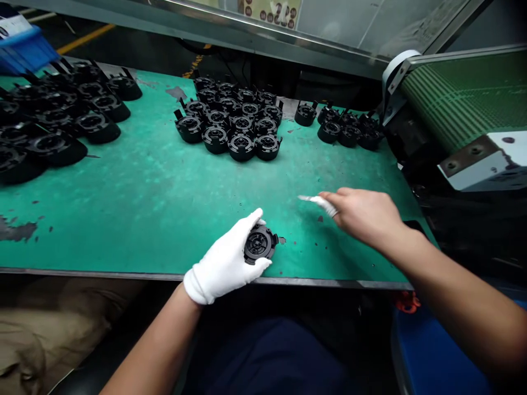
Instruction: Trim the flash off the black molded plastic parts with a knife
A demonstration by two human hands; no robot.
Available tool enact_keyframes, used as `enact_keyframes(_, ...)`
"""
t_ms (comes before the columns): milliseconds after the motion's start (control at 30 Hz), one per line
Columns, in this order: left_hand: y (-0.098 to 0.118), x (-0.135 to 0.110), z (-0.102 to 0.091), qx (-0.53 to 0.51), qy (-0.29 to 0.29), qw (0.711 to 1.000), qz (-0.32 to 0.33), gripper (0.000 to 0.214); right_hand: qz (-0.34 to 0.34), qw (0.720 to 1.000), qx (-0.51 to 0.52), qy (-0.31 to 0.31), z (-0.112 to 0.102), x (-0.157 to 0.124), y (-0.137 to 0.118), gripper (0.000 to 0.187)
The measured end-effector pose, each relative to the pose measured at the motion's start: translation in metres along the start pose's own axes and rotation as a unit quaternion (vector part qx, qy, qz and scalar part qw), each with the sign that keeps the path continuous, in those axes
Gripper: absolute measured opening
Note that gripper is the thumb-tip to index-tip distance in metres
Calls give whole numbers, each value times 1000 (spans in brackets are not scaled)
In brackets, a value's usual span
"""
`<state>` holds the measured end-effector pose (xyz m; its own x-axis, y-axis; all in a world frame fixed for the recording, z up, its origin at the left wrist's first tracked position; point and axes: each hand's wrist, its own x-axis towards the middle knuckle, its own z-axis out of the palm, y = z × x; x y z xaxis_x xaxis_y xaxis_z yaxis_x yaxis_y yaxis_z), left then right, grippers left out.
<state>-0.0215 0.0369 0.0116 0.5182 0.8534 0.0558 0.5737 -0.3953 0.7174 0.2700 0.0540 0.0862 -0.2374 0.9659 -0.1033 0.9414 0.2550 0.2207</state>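
Observation:
My left hand, in a white glove, is wrapped around a round black plastic part near the table's front edge. The part's ribbed face is turned up, and a small tab juts from its right side. To the right, my bare right hand is closed over the table, slightly blurred. From its fingers a thin, pale blade-like tool points left, apart from the black part. White material shows at the fingers; whether it is a finger cover or the tool's handle I cannot tell.
Clusters of black cup-shaped parts stand at the back middle, left and back right of the green table. A green conveyor belt juts in at the right. A blue bin is at the far left.

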Motion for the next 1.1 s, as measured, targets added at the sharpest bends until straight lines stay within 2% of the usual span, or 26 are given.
enact_keyframes(67,-2,-1,-13,-10,-66,998,-3,93,23,999,45,7,7,3,17,43)
enact_keyframes(133,-4,-5,-27,-21,-117,993,-7,86,-28,988,149,4,14,-3,20,42)
enact_keyframes(167,-4,-7,-32,-27,-125,992,-9,83,-63,977,202,-1,17,-9,15,40)
enact_keyframes(233,-2,-11,-34,-44,-101,994,-22,89,-114,953,279,-19,24,-23,-4,39)
enact_keyframes(333,6,-12,-17,-54,-18,997,-48,111,-123,938,322,-42,32,-42,-39,42)
enact_keyframes(433,14,-8,7,-34,53,997,-54,105,-94,947,302,-49,35,-51,-60,50)
enact_keyframes(533,16,-4,21,-16,83,995,-47,93,-73,962,259,-48,34,-54,-66,54)
enact_keyframes(767,15,-7,29,-10,126,991,-41,87,-51,973,212,-72,24,-55,-66,58)
enact_keyframes(900,14,-8,35,-7,143,989,-35,95,-41,976,194,-85,18,-54,-70,59)
enact_keyframes(1100,12,-6,38,13,169,985,-39,89,8,979,177,-102,12,-58,-84,58)
